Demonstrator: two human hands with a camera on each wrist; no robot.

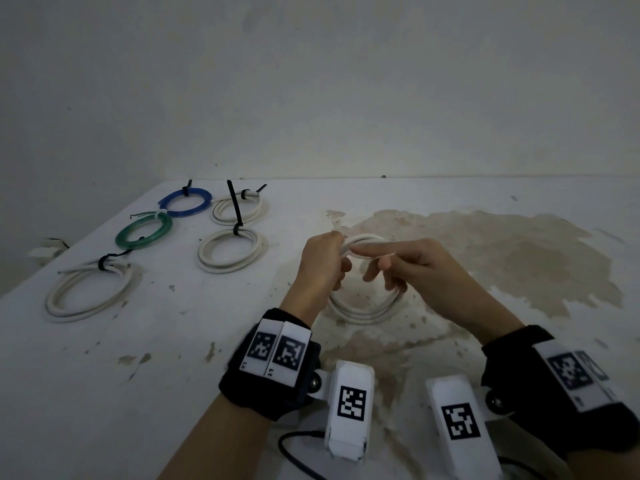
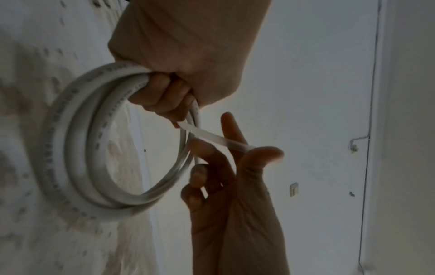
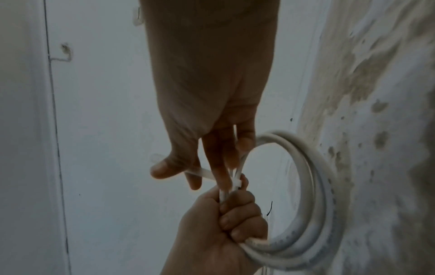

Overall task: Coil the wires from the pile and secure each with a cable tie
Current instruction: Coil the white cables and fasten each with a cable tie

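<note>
A white wire coil (image 1: 364, 309) hangs upright above the table, and my left hand (image 1: 327, 261) grips its top in a fist. The left wrist view shows the same fist (image 2: 164, 94) closed round the coil's bundled strands (image 2: 70, 152). A pale translucent cable tie (image 2: 212, 137) runs from the gripped spot to my right hand (image 2: 247, 148), which pinches it between thumb and forefinger. In the right wrist view the tie (image 3: 200, 172) crosses under the right hand (image 3: 193, 173), just above the left hand (image 3: 226, 223) and beside the coil (image 3: 320, 188). In the head view the right hand (image 1: 375, 258) sits right of the left hand.
Several tied coils lie at the table's far left: a blue one (image 1: 185, 202), a green one (image 1: 143, 231) and white ones (image 1: 232, 255) (image 1: 89, 289) (image 1: 239, 206). A brown stained patch (image 1: 502, 258) covers the table's right side. A wall stands behind the table.
</note>
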